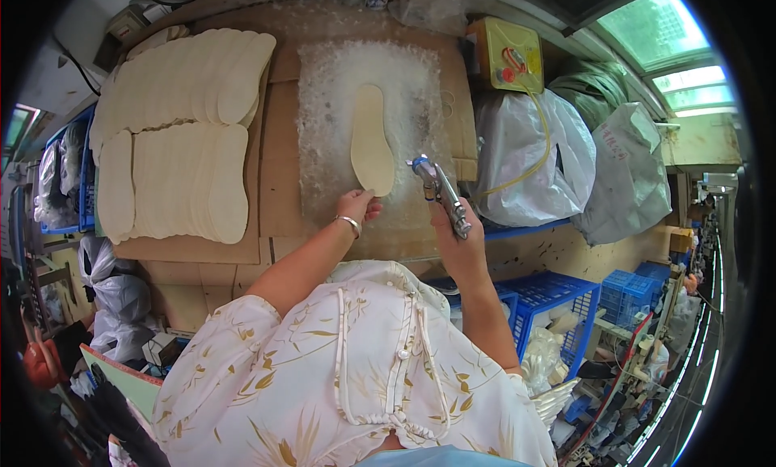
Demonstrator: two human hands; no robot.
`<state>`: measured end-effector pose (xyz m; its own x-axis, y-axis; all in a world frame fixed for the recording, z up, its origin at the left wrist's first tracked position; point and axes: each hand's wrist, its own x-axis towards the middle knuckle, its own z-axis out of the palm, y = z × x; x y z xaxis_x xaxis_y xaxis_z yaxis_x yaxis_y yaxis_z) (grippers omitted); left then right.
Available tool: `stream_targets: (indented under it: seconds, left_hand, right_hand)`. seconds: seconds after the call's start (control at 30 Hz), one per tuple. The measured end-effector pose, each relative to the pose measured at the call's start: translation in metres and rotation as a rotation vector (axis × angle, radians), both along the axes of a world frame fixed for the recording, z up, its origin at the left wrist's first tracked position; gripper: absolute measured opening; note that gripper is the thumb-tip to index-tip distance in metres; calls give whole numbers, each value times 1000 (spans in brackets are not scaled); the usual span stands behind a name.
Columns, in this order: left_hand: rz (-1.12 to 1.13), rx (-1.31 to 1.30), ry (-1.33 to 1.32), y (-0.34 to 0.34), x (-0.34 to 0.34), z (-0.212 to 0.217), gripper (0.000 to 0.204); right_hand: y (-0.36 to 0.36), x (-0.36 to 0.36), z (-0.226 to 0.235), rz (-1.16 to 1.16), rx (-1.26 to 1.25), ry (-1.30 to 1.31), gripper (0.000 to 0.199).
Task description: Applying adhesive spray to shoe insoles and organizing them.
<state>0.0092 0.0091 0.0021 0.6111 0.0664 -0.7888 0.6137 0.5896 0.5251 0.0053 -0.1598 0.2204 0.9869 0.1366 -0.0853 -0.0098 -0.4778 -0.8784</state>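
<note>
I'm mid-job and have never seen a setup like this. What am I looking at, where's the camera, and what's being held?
There's no machine: these are a person's bare hands, seen from a fisheye camera on their head, so straight edges bend. The right hand holds a silver gun-shaped tool. The left hand's fingertips touch the near end of a cream sole-shaped piece; whether they pinch it is hard to tell. That piece lies on a whitish, crusted patch. To the left, similar pieces overlap in two rows on cardboard.
</note>
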Motion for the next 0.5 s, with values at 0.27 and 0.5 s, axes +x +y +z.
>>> stream_targets:
  seconds: [0.27, 0.5]
  left_hand:
    - [23, -9, 0, 0, -1, -2, 16]
    - [-2, 10, 10, -2, -2, 3, 14]
  right_hand:
    - [-4, -2, 2, 15, -17, 21, 23]
    - [-6, -5, -3, 27, 17, 46, 25]
